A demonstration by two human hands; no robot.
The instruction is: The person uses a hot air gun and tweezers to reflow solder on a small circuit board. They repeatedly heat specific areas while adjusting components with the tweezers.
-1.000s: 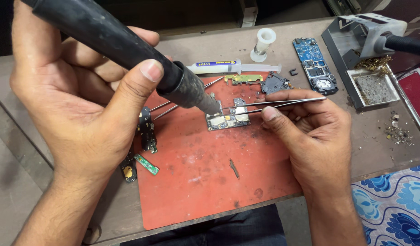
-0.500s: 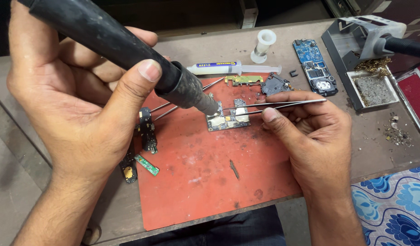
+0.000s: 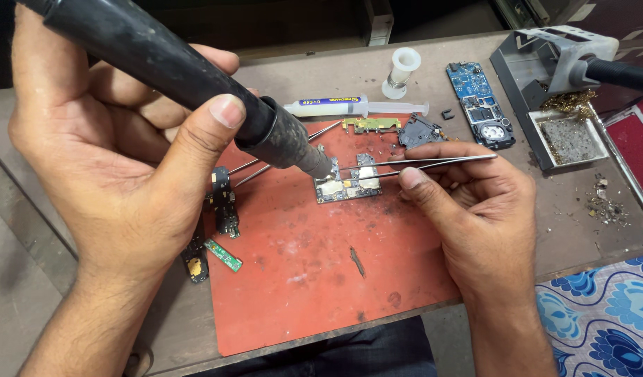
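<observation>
So the left hand [image 3: 119, 174] is wrapped tight around a fat black hot-air handle [image 3: 168, 77], thumb pressed along the barrel, and the metal nozzle comes down right over a small circuit board [image 3: 348, 183] sitting on the red work mat [image 3: 321, 279]. From the board, the nozzle comes in from about 10 o'clock. Can't tell if the tip actually touches the board or just sits a hair above it.

The right hand [image 3: 468, 209] is pinched shut on a pair of slim metal tweezers [image 3: 419, 164], which run in from 3 o'clock, with the tips landing on the top of the board just beside the nozzle.

Other stuff around: a second pair of tweezers [image 3: 265, 164] lies flat on the mat at 9 o'clock from the board, partly hidden under the handle. A few dark board strips and a little green one [image 3: 224, 255] sit along the mat's left edge around 8 o'clock. At 12 o'clock there's a gold-coloured bracket [image 3: 370, 124] and a dark plastic piece [image 3: 419, 131], and past those a flux syringe [image 3: 349, 106] and a white spool [image 3: 403, 70] on the counter [image 3: 587, 230]. A blue phone board [image 3: 478, 105] is at 2 o'clock, and further right a soldering iron stand [image 3: 552, 77] with brass wool and a grey sponge tray.
</observation>
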